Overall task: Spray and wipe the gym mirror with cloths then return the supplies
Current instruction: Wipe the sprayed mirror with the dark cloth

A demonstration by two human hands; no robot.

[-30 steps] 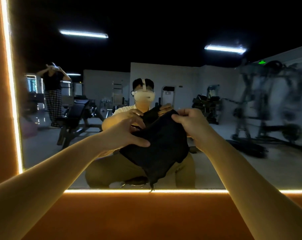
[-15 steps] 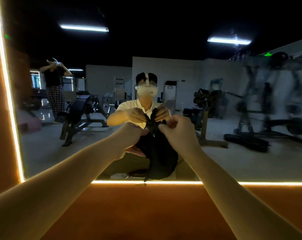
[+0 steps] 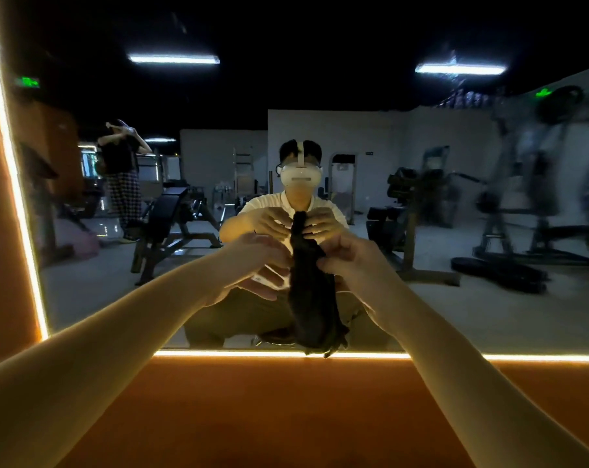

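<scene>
A dark cloth (image 3: 311, 298) hangs folded into a narrow vertical strip in front of the gym mirror (image 3: 455, 315). My left hand (image 3: 256, 265) touches its upper left side with fingers spread around it. My right hand (image 3: 349, 261) pinches its upper right edge. The cloth's lower end dangles just above the lit bottom edge of the mirror. The mirror reflects me crouching with both hands on the cloth. No spray bottle is in view.
An orange wall (image 3: 269, 417) surrounds the mirror, with glowing light strips along its left (image 3: 13, 184) and bottom (image 3: 539, 358) edges. The reflection shows a weight bench (image 3: 171, 228), gym machines (image 3: 539, 204) and another person (image 3: 121, 177) standing at the left.
The cloth went from spread wide to bunched, then to a narrow hanging strip. My hands came closer together and the view tilted slightly.
</scene>
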